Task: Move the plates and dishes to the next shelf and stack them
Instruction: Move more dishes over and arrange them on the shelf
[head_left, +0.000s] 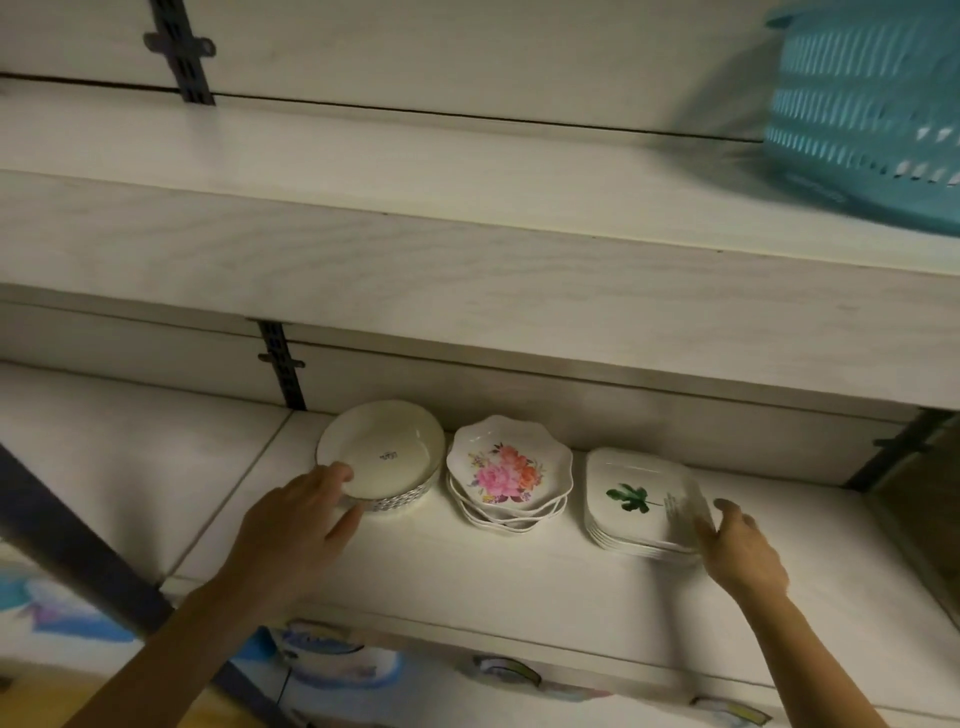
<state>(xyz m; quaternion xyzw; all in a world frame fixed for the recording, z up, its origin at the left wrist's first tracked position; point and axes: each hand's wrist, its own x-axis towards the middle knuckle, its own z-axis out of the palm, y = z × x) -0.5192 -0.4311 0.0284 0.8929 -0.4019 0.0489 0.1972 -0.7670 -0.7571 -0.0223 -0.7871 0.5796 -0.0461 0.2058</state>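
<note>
**A:** Where do things stand?

**B:** I see the upper shelf (363, 156) mostly bare, with a basket (862, 104) at its right end. All three stacks sit on the lower shelf (467, 582), towards the back. The round dishes (384, 452) are on the left, the floral plates (509, 473) in the middle and the square plates (634, 499) on the right, each just beside the next. None has gone up yet.

**A:** And your hands?

**B:** My left hand (296, 525) is on the round dishes. Its fingers (335, 474) curl over the near rim of the top one, and the thumb sits lower, against the side of the stack. My right hand (743, 551) is at the right edge of the square plates. It's blurred, so I can't tell whether those fingers grip or only touch.

**A:** How would you lift?

**B:** One stack at a time, I think. I'd work the thumb under the bottom dish and bring the other hand to the far side. Then I'd keep the stack level and clear the upper shelf's front edge before setting it down left of the basket.
</note>
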